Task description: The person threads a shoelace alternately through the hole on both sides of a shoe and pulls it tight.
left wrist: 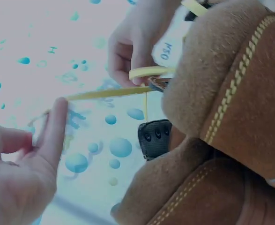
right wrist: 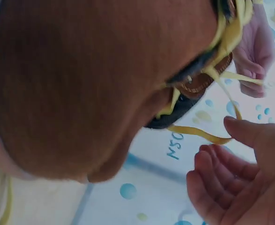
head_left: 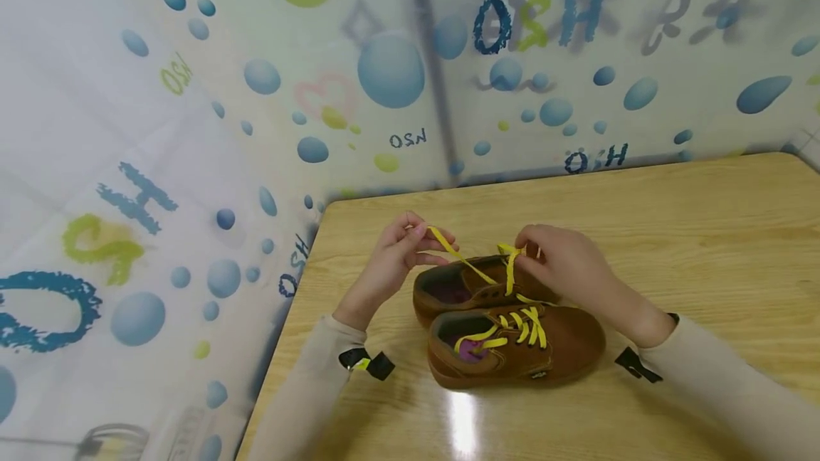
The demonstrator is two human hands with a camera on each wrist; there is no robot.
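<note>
Shows brown on the shoes (head_left: 570, 347), with bright yellow in the laces (left wrist: 104, 93) and the dashed double rows of stitching (left wrist: 228, 96), and purple inside. Has pale honey wood grain on the table (head_left: 705, 233), plain cream on the sleeves (head_left: 314, 375), black on the straps (head_left: 640, 365). Goes white on the wall (head_left: 352, 176), patterned with blue and yellow-green drops (head_left: 392, 71) and letters (head_left: 568, 16).

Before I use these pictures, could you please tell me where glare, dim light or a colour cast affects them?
Head view: a white glare streak on the table, just below the nearer shoe; left wrist view: a bluish cast, with the patterned backdrop washed out pale; right wrist view: dimmer, the close brown shoe dark.
</note>
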